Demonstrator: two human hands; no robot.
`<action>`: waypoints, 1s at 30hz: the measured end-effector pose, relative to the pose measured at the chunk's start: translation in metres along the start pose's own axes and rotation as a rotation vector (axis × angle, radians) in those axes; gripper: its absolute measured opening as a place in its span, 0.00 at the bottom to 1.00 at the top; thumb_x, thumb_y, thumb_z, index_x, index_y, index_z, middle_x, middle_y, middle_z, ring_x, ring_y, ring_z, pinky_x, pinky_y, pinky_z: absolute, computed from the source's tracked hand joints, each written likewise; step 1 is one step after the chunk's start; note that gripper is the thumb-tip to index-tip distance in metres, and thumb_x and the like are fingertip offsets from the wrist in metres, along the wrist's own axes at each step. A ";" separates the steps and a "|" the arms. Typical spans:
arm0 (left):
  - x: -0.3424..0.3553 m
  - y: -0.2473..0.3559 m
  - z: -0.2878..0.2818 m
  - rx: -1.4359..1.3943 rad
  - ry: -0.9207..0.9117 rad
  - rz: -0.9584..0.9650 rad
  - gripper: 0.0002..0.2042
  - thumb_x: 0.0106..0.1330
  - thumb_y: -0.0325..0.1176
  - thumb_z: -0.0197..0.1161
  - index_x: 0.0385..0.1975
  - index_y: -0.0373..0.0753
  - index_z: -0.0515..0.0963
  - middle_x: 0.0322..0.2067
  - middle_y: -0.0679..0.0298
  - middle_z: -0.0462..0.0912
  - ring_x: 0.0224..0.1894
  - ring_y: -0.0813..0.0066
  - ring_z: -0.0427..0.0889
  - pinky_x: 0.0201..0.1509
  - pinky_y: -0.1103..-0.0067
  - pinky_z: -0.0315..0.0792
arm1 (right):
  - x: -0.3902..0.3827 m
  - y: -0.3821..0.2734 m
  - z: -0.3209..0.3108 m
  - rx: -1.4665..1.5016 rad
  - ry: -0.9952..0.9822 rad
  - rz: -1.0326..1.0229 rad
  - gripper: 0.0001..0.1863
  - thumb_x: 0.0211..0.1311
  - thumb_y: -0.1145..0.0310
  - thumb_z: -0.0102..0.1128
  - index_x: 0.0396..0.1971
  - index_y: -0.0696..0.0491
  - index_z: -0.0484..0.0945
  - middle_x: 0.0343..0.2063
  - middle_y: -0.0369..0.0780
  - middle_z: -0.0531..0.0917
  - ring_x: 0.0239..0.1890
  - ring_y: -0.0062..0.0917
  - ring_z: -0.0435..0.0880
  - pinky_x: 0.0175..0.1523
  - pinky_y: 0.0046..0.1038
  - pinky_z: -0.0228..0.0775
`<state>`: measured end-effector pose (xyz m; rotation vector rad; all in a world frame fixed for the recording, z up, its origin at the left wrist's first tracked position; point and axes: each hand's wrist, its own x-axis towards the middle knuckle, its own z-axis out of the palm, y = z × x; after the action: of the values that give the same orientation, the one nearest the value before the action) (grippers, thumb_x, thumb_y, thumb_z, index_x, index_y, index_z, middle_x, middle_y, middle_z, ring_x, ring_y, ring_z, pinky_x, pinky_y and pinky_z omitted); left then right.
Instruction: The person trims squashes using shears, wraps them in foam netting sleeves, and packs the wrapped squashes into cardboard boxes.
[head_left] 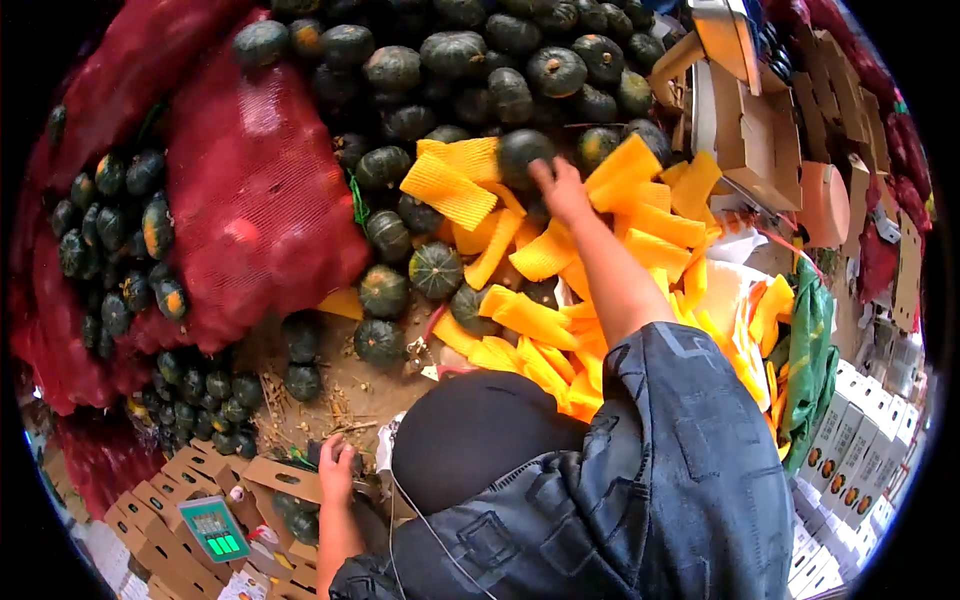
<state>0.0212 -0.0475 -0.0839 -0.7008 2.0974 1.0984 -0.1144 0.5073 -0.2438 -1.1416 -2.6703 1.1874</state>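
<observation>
My right hand point(564, 194) reaches up the middle with its fingers closed on a dark green pumpkin point(522, 154). Yellow foam net sleeves point(452, 193) lie loosely heaped around it, with more dark pumpkins point(435, 270) among them and just to their left. My left hand point(338, 470) is low at the centre-left, fingers loosely bent and apart, holding nothing that I can make out. It is beside an opened cardboard box point(282, 474) that has dark pumpkins point(300, 518) in it, partly hidden by my arm.
A pile of pumpkins point(455, 55) fills the top. Red mesh sacks point(255, 220) bulge at the left. Cartons with a scale point(215, 530) sit lower left. An open box point(750, 130), green sheeting point(810, 375) and stacked white cartons point(855, 450) line the right.
</observation>
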 end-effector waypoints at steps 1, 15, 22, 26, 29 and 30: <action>-0.004 0.009 0.004 -0.020 0.009 0.022 0.20 0.59 0.31 0.57 0.51 0.36 0.65 0.39 0.61 0.74 0.34 0.78 0.72 0.34 0.83 0.67 | -0.021 -0.022 -0.006 -0.071 -0.058 0.002 0.42 0.47 0.35 0.52 0.56 0.50 0.63 0.55 0.52 0.63 0.57 0.44 0.63 0.60 0.37 0.54; -0.024 0.049 0.018 -0.050 0.034 0.181 0.18 0.60 0.29 0.56 0.51 0.36 0.66 0.43 0.61 0.72 0.45 0.72 0.71 0.47 0.79 0.68 | -0.076 -0.079 -0.026 1.321 -0.599 0.213 0.25 0.53 0.67 0.52 0.53 0.49 0.62 0.46 0.42 0.71 0.45 0.28 0.74 0.43 0.29 0.72; -0.010 0.204 0.085 -0.954 -0.505 0.293 0.32 0.58 0.55 0.53 0.58 0.45 0.57 0.49 0.54 0.70 0.49 0.57 0.71 0.46 0.61 0.71 | -0.110 -0.146 -0.062 0.834 -1.055 -0.542 0.16 0.55 0.61 0.57 0.42 0.53 0.75 0.45 0.38 0.76 0.48 0.24 0.73 0.57 0.27 0.57; -0.002 0.203 0.067 -1.129 -0.910 0.244 0.32 0.58 0.59 0.50 0.54 0.41 0.60 0.45 0.50 0.69 0.46 0.50 0.72 0.42 0.53 0.71 | 0.047 -0.033 -0.115 0.323 0.315 -0.235 0.13 0.54 0.63 0.54 0.38 0.52 0.77 0.37 0.44 0.79 0.39 0.35 0.77 0.45 0.32 0.68; -0.019 0.199 0.063 -1.263 -0.924 0.176 0.30 0.61 0.58 0.46 0.51 0.38 0.62 0.45 0.46 0.65 0.45 0.49 0.68 0.36 0.55 0.71 | 0.117 0.104 -0.161 0.111 0.335 0.192 0.33 0.56 0.50 0.51 0.53 0.60 0.64 0.52 0.48 0.70 0.54 0.37 0.68 0.56 0.31 0.58; -0.016 0.194 0.059 -1.258 -0.891 0.184 0.28 0.61 0.57 0.46 0.50 0.39 0.63 0.45 0.46 0.65 0.44 0.50 0.68 0.36 0.56 0.71 | 0.119 0.107 -0.158 -0.101 0.312 0.353 0.40 0.53 0.44 0.53 0.56 0.61 0.61 0.55 0.49 0.67 0.58 0.39 0.65 0.58 0.31 0.56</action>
<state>-0.0879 0.1028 -0.0004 -0.3663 0.5730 2.2824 -0.0922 0.7311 -0.2321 -1.7081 -2.3811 0.8197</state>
